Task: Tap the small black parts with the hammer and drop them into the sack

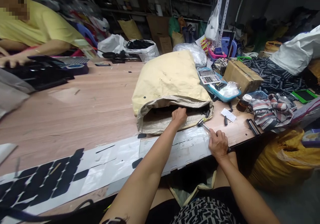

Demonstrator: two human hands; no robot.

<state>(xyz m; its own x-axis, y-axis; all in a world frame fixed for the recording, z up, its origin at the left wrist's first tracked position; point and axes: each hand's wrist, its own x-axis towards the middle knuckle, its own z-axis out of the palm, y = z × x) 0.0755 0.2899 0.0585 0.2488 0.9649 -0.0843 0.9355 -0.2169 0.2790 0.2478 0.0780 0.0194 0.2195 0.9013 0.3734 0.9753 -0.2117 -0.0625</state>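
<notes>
A large cream-coloured sack (167, 73) lies on the table with its mouth towards me. Inside that mouth is my left hand (179, 116), fingers curled inward; what they hold, if anything, is hidden. Dark pieces (207, 113) show at the right side of the opening. My right hand (218, 143) is closed around a small hammer (205, 126) at the table's front edge. The hammer's metal head points up and left, close to the sack's lower right corner. Below the sack, a white sheet (110, 160) runs along the edge, with black rounded patches (65, 174) on its left part.
A blue tray (226, 97) with a calculator (208, 76), a cardboard box (242, 77) and a brown jar (243, 103) stand right of the sack. Many black parts (277, 73) lie heaped behind. A co-worker in yellow (47, 27) handles black items at the left.
</notes>
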